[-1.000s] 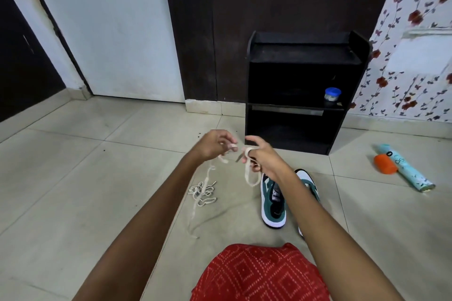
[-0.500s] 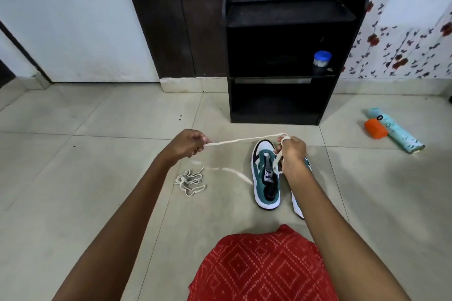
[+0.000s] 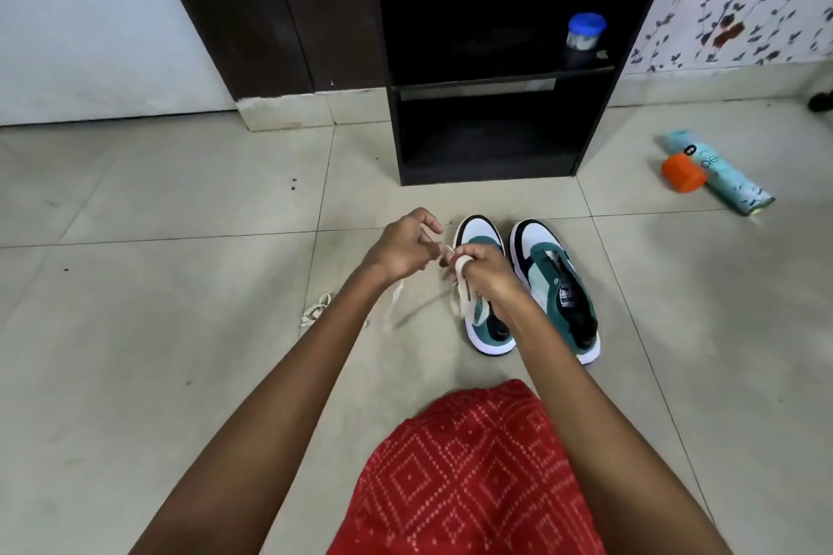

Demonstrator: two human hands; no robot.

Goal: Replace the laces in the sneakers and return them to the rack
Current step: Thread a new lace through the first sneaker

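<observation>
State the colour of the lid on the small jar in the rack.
The lid is blue; the head view shows it best.

The pale tiled floor carries two green-and-white sneakers side by side at centre, toes toward the black rack standing at upper centre. A loose lace lies left of centre. At right lie a teal can and an orange cap, touching.

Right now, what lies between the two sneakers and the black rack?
Nothing stands there: only bare tile separates the sneakers from the rack, as the head view shows.
</observation>
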